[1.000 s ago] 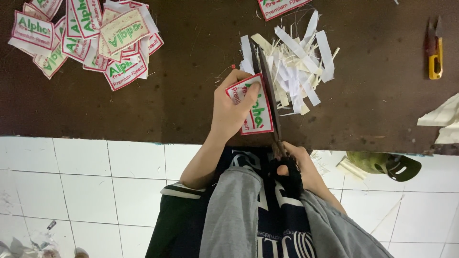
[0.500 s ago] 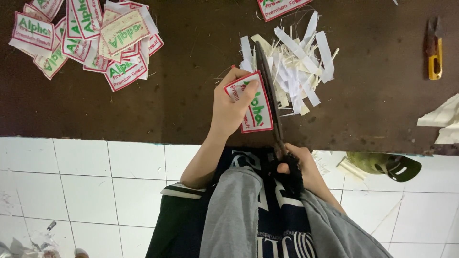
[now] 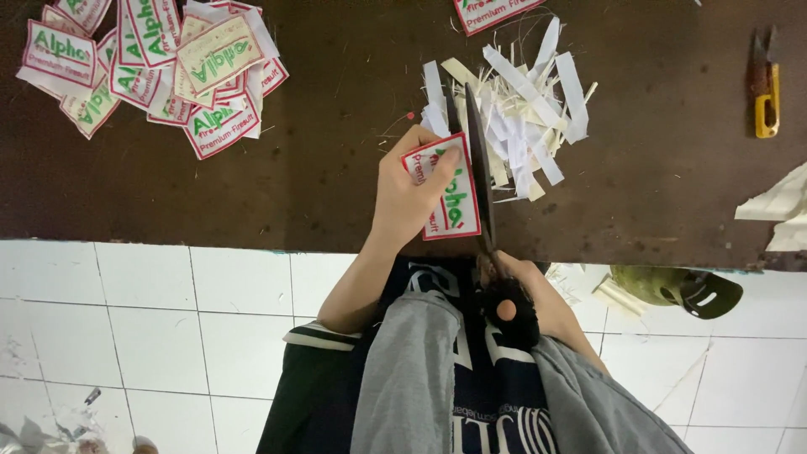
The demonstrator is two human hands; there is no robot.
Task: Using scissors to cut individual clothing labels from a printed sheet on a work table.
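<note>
- The dark brown bench (image 3: 336, 193) fills the upper half of the frame and carries everything; its near edge runs across the middle, with white floor tiles (image 3: 151, 336) below it.
- A heap of finished labels (image 3: 151, 63), white with red borders and green lettering, lies at the upper left, well apart from the cutting, so trimmed pieces stay separate from waste.
- A pile of white paper strips (image 3: 525, 118) sits at upper centre, just beyond the blades, where offcuts drop as they come free.
- The left hand (image 3: 412, 197) pinches one label (image 3: 450, 193) at centre frame, thumb on top and fingers beneath, holding it raised over the bench edge so its right border meets the blades.
- The scissors (image 3: 479, 160) point up the frame with their blades slightly parted along the label's right edge; the black handles (image 3: 508, 315) sit lower, over the person's lap.
- The right hand (image 3: 530, 303) is closed through those handles, thumb tip showing in one loop, placed close to the body for steady leverage.
- Another label (image 3: 496, 13) lies partly cut off at the top edge.
- A small yellow-handled thread snip (image 3: 765, 92) rests at the upper right, out of reach of the work.
- A green object (image 3: 672, 286) lies on the floor at lower right.
</note>
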